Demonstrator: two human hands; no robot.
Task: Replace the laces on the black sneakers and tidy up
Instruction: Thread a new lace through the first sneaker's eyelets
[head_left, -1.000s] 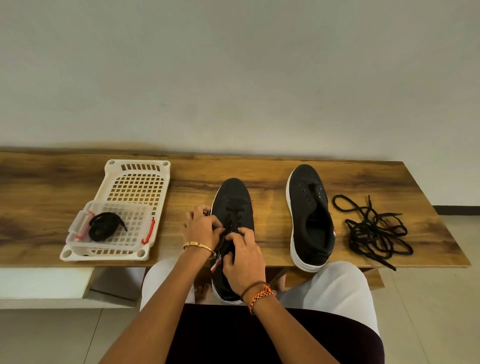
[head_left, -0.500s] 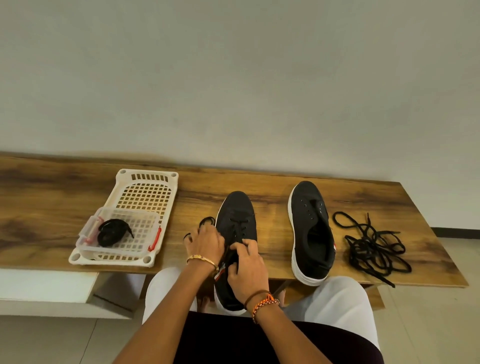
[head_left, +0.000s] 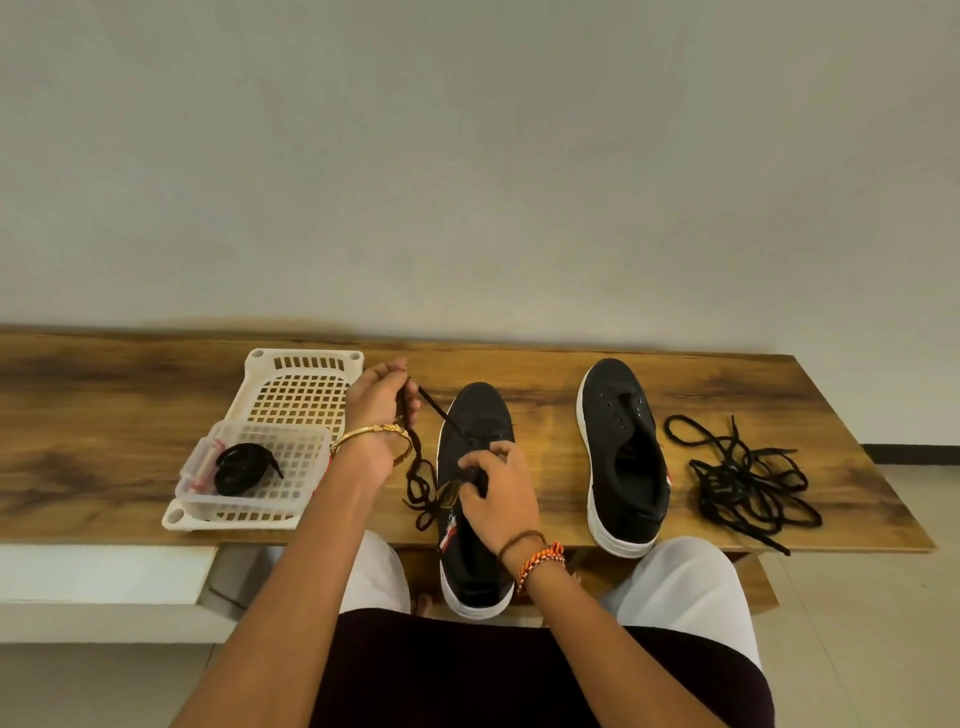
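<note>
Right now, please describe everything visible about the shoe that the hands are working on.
The near sneaker is black fabric with a white sole, toe pointing away, heel overhanging the wooden table edge. A dark lace runs from its eyelets up to the left hand, which pinches it. The right hand presses on its tongue area.

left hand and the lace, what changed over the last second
The left hand rose off the near sneaker toward the basket side, drawing the lace out and up. The right hand stayed pressed on the sneaker. Second sneaker, loose laces and basket stayed put.
</note>
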